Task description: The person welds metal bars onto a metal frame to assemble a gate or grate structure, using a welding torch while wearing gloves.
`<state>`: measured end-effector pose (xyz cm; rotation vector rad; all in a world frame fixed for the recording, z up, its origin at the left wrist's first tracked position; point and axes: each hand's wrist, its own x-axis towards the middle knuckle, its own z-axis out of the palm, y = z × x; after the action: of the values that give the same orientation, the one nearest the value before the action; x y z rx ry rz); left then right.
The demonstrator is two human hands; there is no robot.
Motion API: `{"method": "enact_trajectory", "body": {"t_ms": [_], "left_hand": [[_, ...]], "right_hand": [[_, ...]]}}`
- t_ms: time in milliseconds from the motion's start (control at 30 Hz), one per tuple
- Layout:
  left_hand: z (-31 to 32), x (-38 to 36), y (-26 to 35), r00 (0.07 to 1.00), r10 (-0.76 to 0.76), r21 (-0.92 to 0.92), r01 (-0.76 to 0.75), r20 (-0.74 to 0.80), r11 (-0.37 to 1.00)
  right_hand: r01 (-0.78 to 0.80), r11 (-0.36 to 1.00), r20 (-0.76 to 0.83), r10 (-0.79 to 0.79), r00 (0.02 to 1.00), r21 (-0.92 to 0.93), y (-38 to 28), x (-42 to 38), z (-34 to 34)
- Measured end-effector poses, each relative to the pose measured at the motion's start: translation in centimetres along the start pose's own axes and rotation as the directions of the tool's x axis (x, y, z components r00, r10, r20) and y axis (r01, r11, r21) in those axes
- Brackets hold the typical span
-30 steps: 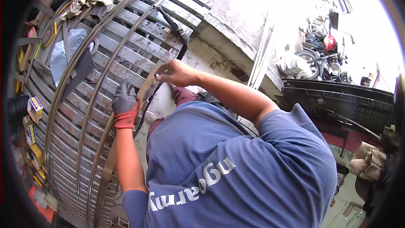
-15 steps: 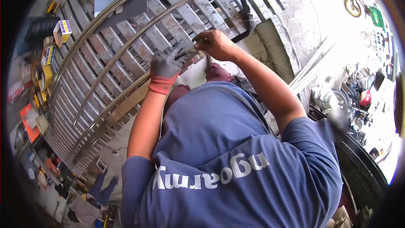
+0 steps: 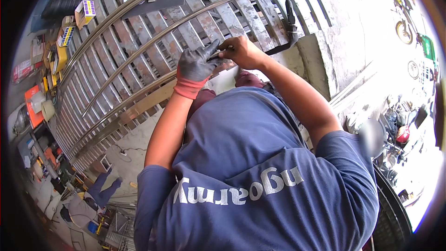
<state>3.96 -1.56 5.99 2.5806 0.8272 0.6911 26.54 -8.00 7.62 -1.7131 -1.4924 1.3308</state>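
My left hand [image 3: 197, 64], in a dark grey glove with a red cuff, meets my bare right hand [image 3: 244, 52] in front of my body. Between them is a small dark piece [image 3: 214, 56], too small to name. My right thumb and fingers are pinched at its right end, and the gloved fingers close about its other side. Both hands are above the near edge of a slatted metal table [image 3: 204, 23]. Long shiny curved metal tubes [image 3: 183, 18] lie across the slats beyond my hands.
A grey sheet [image 3: 160, 2] lies at the table's far side. A black bent bar or hose [image 3: 290, 28] hangs by the concrete block [image 3: 316, 60]. Boxes [image 3: 85, 13] and tools line the left. Another person [image 3: 102, 190] is low at the lower left. Motorbikes [image 3: 403, 23] stand right.
My hands have come together at the small dark piece; earlier a gap showed between them. The view has shifted, so the surroundings sit farther right.
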Motion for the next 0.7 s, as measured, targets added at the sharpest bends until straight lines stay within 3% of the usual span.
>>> {"method": "enact_trajectory", "body": {"t_ms": [267, 367, 400, 500, 533, 633, 700], "left_hand": [[0.7, -0.6, 0.1, 0.998, 0.060, 0.150, -0.053, -0.038, 0.987], [2.1, -1.2, -0.6, 0.995, 0.081, 0.169, -0.069, -0.064, 0.983], [2.3, -1.3, -0.6, 0.994, 0.089, 0.200, -0.074, -0.064, 0.977], [2.9, -1.7, -0.5, 0.993, 0.109, 0.297, -0.090, -0.048, 0.951], [3.3, -2.2, -0.5, 0.997, 0.074, 0.326, -0.072, 0.006, 0.943], [3.9, -2.7, -0.5, 0.999, 0.052, 0.334, -0.048, -0.003, 0.941], [3.7, -2.6, -0.2, 0.999, 0.042, 0.393, -0.049, 0.027, 0.918]], "right_hand": [[-0.053, 0.998, 0.054, 0.055, 0.997, -0.033, 0.0, 0.5, -0.3], [0.045, 0.999, 0.115, -0.043, 0.992, -0.019, 0.4, 0.9, -0.8], [-0.050, 0.999, 0.099, 0.050, 0.994, -0.006, 0.5, 0.8, -1.0], [-0.129, 0.985, 0.013, 0.132, 0.991, -0.115, 1.4, 3.1, -2.9], [-0.231, 0.973, 0.038, 0.231, 0.972, 0.011, -0.9, 3.9, -4.1], [-0.099, 0.995, -0.048, 0.101, 0.994, 0.027, -4.1, 8.5, -5.9], [-0.004, 0.994, -0.021, 0.002, 1.000, -0.107, -5.5, 13.4, -6.2]]}}
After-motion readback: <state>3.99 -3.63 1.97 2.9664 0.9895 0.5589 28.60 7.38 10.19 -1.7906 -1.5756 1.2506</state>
